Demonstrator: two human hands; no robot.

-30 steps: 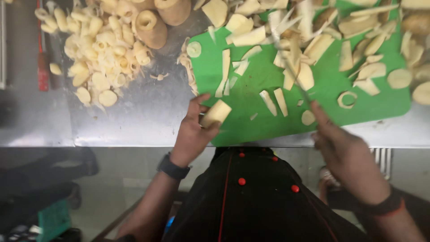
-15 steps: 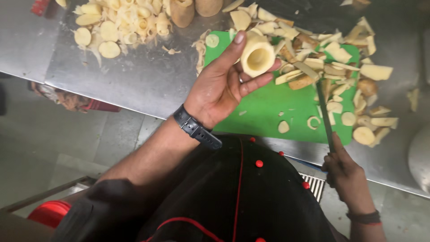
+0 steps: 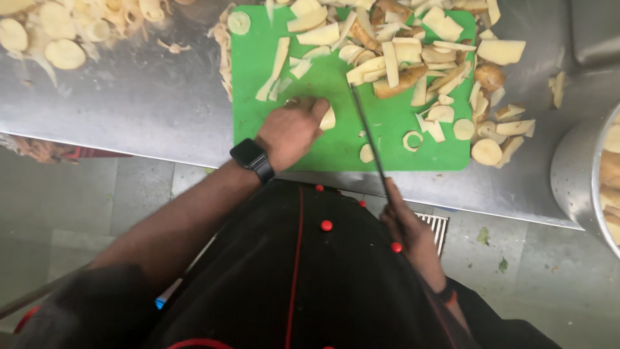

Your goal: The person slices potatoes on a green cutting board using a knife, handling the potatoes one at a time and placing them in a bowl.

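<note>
My left hand (image 3: 292, 131) presses a pale peeled vegetable piece (image 3: 328, 119) flat onto the green cutting board (image 3: 258, 123); a dark watch sits on that wrist. My right hand (image 3: 407, 223) grips the handle of a long knife (image 3: 367, 137) near the table's front edge. Its thin blade reaches up over the board, just right of the held piece. Peel strips and cut slices (image 3: 394, 58) cover the board's upper and right parts.
The board lies on a steel table (image 3: 135, 103). A heap of pale round slices (image 3: 58, 39) is at the upper left. A metal pot (image 3: 584, 174) with peeled pieces stands at the right edge. Grey floor tiles and a drain grate (image 3: 436, 226) lie below.
My left hand held the piece up with its cut end showing; now it has lowered it onto the board. The knife has swung in next to it. The view shifted.
</note>
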